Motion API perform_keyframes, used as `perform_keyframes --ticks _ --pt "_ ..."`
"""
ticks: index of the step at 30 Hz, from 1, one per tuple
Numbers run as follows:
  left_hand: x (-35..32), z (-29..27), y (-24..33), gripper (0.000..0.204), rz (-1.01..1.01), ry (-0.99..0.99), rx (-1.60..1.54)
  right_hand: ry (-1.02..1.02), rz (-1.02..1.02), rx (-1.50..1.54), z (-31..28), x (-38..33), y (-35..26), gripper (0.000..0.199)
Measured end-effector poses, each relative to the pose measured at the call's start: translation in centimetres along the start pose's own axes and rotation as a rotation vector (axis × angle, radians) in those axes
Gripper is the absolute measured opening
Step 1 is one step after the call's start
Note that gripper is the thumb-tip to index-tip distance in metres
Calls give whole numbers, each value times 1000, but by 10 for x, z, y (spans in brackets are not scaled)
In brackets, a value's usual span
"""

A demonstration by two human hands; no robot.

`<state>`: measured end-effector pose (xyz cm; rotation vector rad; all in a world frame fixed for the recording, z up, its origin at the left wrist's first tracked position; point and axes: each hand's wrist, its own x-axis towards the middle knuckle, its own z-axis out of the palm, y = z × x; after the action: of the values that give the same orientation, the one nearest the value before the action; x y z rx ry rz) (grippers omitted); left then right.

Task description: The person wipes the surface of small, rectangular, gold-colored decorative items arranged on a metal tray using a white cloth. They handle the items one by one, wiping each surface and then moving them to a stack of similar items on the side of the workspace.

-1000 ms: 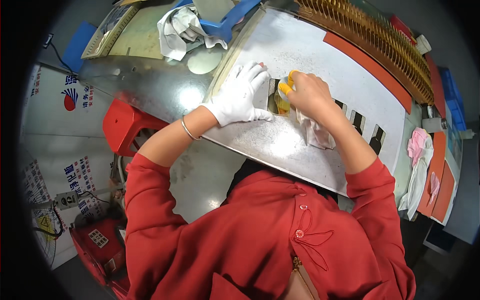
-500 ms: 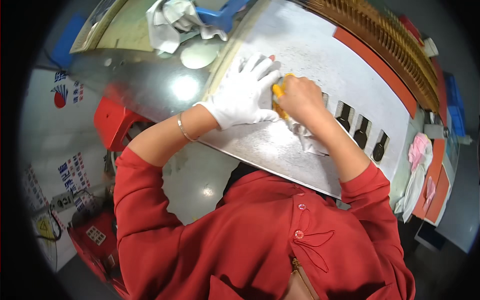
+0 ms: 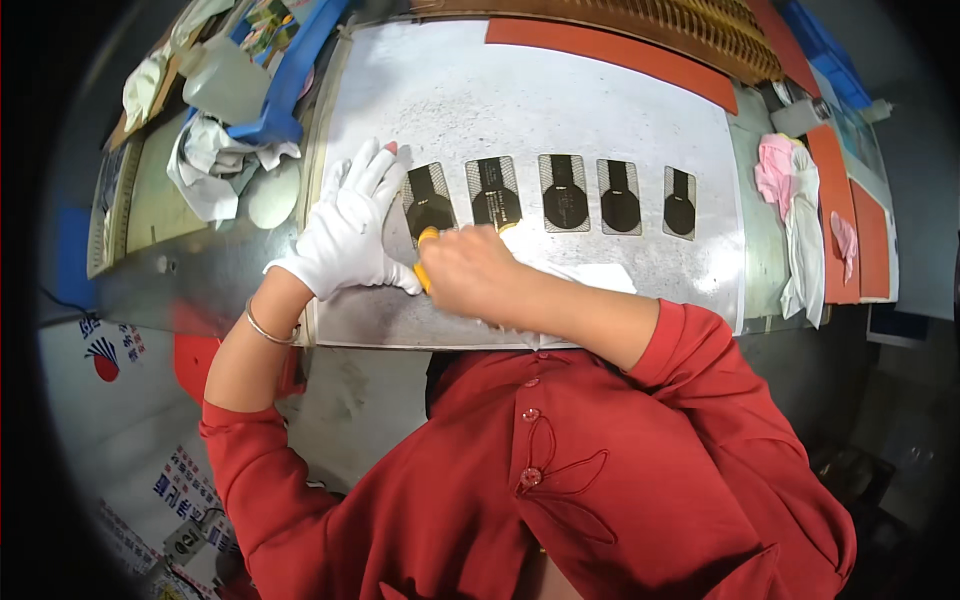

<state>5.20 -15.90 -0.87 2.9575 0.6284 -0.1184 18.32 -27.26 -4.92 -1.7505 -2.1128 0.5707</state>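
My left hand point(image 3: 350, 220) wears a white glove, one fingertip bare, and lies flat with fingers spread on the white table sheet point(image 3: 420, 70). Close beside its thumb, my bare right hand point(image 3: 470, 275) is closed around a yellow object point(image 3: 428, 234); only bits show past the fingers, so its kind is hidden. A white cloth point(image 3: 590, 276) lies under and beyond the right wrist. Several thin rectangular pieces, each with a black round-and-stem shape on a mesh ground, form a row past my hands; one piece point(image 3: 566, 200) is mid-row, and another point(image 3: 428, 195) is nearest the glove.
Orange-red strips point(image 3: 610, 62) and a brown ribbed rack point(image 3: 640, 30) line the far edge. A blue bin point(image 3: 275, 125) with a white rag point(image 3: 205, 165) is at left. Pink cloth point(image 3: 775, 170) lies at right; a red stool point(image 3: 190, 360) stands below left.
The view has swung round, so the table edge now runs level and the whole row shows. My left hand stays flat; my right hand still grips the yellow object beside it.
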Motion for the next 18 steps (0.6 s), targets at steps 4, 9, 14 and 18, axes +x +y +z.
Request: perform_keyframes --ticks 4,9,14,18 --pt "6 -7 -6 120 53 -106 -7 -154 -47 139 -12 -39 -5 24" --pt "31 -11 40 96 -110 261 -261 -88 66 937 -82 -148 64 25" --pt "129 -14 182 98 290 162 -366 721 458 1186 -111 -282 177 15" --pt "182 13 216 94 275 93 -188 923 523 1101 -105 -318 228 16"
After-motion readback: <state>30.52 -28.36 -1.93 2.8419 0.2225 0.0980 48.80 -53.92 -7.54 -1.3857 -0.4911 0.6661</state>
